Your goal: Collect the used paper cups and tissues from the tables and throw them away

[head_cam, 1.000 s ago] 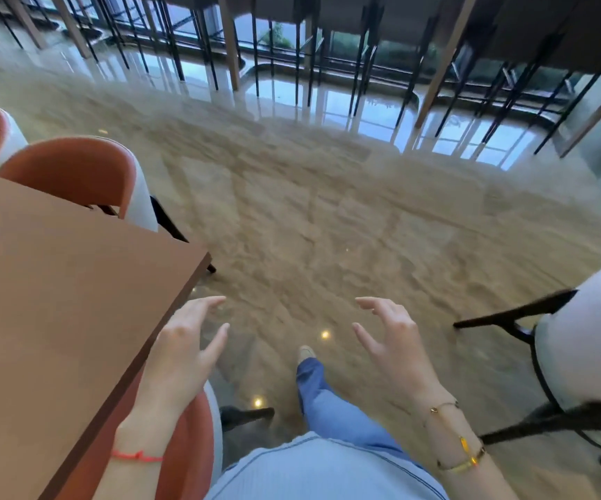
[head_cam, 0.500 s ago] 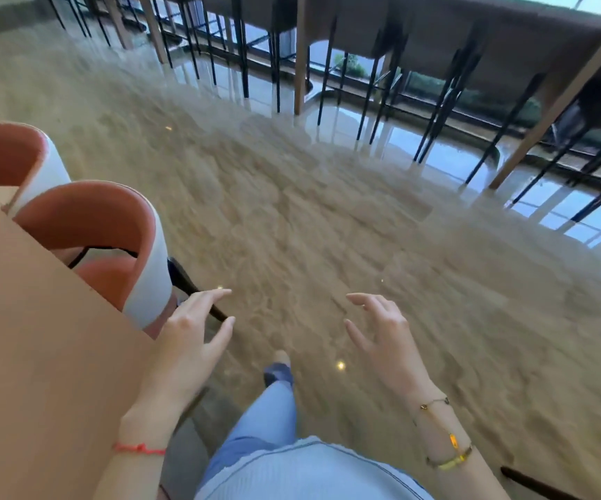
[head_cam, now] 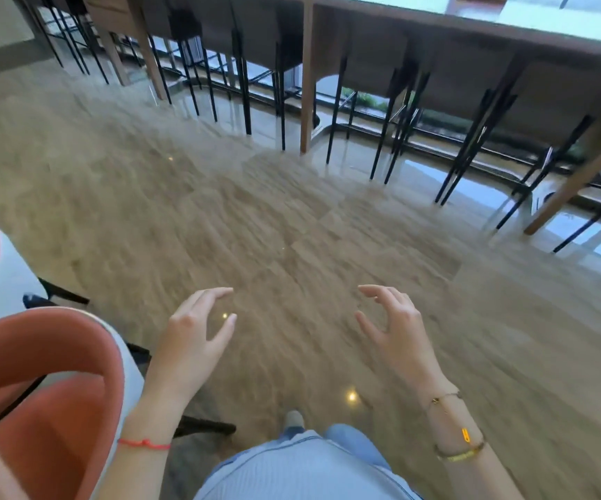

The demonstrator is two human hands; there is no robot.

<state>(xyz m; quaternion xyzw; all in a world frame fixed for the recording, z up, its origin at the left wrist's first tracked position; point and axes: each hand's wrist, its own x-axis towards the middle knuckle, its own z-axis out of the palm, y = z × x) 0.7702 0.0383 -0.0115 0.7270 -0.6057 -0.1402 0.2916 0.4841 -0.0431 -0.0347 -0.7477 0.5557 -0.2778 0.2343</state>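
**Empty-handed between tables, nothing collected in view**

While the person walks over a glossy tan floor (head_cam: 292, 218), both hands are held out in front. Left hand (head_cam: 190, 341) and right hand (head_cam: 396, 330) have fingers loosely spread and curled, grasping nothing. No paper cups, tissues or bin appear anywhere, so where they are cannot be told. Orange chairs (head_cam: 39, 373) stand at the left edge; a long counter (head_cam: 472, 34) with dark stools (head_cam: 255, 55) lines the window. Judging by this, collecting lies ahead.

Left hand (head_cam: 190, 341), right hand (head_cam: 396, 333) raised, fingers curled, empty
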